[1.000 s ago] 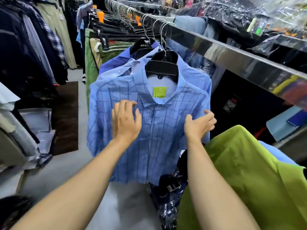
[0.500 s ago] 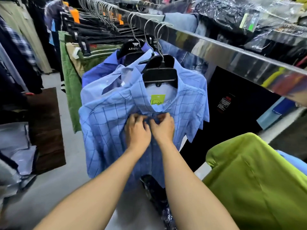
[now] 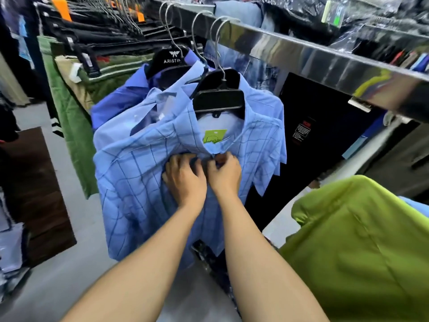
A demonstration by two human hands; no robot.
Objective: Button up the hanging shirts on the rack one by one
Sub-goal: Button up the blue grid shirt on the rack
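A light blue checked shirt [image 3: 137,182] hangs on a black hanger [image 3: 219,98] from the shiny metal rail [image 3: 301,56], with a green tag [image 3: 214,135] inside its collar. My left hand [image 3: 184,177] and my right hand [image 3: 225,174] meet at the top of its front placket, just under the collar. Both pinch the fabric edges there with curled fingers. The button itself is hidden by my fingers. Behind it hang a plain pale blue shirt [image 3: 120,133] and a darker blue shirt [image 3: 116,101].
A lime green garment [image 3: 359,252] fills the lower right, close to my right arm. Green and tan trousers [image 3: 76,94] hang further left along the rail. A brown mat [image 3: 34,194] lies on the grey floor at left. Plastic-wrapped goods sit above the rail.
A second ago my hands were spread apart on the shirt front. They came together at the placket under the collar and stay there, with the view now closer.
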